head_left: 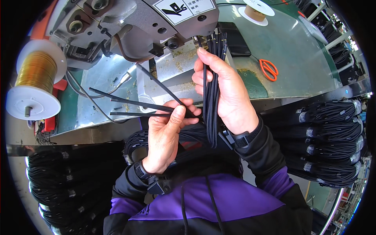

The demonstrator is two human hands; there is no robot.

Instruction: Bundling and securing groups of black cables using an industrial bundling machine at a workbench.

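Note:
My right hand (233, 94) is closed round a bundle of black braided cords (212, 117), which loops down below it. The thumb and fingers pinch one cord near its end, just under the head of a grey metal machine (188, 27). The other tips fan out beside it, several with shiny bands. Lower and to the left, my left hand (165, 129) grips several black cords (135, 103) between thumb and fingers. Their free ends stick out to the left, and one slants up towards the machine. Where these cords pass behind my fingers is hidden.
A spool of gold-coloured wire (36, 74) stands at the left, another spool (256, 13) at the far right. Orange-handled scissors (268, 70) lie near a black box (234, 41). Brass-coloured scraps litter the machine base (172, 70). Bundled black cords (333, 141) hang at both sides.

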